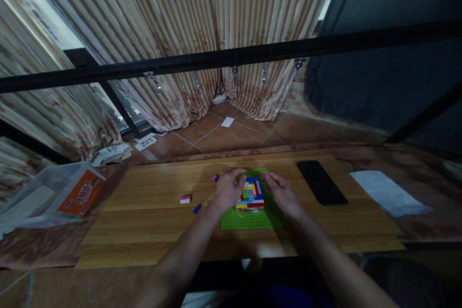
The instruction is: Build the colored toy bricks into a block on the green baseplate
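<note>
A green baseplate (249,220) lies on the wooden board (151,221), with a block of many-coloured bricks (250,193) built on it. My left hand (227,188) rests at the block's left side, fingers curled over its far left corner. My right hand (283,192) sits at the block's right side, fingers bent toward its top edge. What the fingertips pinch, if anything, is hidden. Loose bricks lie to the left: a pink-and-white one (185,198), a blue one (197,209) and a small one (215,178).
A black phone (321,182) lies right of the baseplate, a white sheet (390,192) further right. A clear plastic bag with an orange box (77,193) sits at the left. A black bar (231,57) crosses in front of striped curtains (173,19).
</note>
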Motion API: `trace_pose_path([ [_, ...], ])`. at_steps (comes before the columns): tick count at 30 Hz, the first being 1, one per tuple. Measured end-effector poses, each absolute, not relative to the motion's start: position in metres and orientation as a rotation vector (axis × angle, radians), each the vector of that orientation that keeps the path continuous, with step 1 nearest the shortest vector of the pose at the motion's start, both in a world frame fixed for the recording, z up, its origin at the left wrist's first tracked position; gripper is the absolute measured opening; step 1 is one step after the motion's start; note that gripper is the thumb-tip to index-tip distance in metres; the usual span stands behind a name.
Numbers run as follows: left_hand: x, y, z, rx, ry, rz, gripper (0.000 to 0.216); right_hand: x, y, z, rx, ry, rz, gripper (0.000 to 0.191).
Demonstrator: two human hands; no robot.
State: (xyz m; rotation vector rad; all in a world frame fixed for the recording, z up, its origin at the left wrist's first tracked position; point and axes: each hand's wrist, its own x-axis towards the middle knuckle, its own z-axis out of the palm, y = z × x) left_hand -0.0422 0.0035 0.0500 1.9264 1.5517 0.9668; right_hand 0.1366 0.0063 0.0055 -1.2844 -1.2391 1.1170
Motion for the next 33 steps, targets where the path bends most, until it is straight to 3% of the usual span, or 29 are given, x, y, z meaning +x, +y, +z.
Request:
trace_pose_path([
  [6, -0.032, 0.018, 0.040, 1.837, 1.421, 0.830, 0.029, 0.117, 0.009, 0.012, -1.133, -0.970, 1.343, 0.038],
  [33, -0.021, 0.012, 0.024, 1.697, 1.505, 1.028, 0.024, 0.101, 0.008, 0.004, -1.182, -0.705, 1.271, 0.026],
])
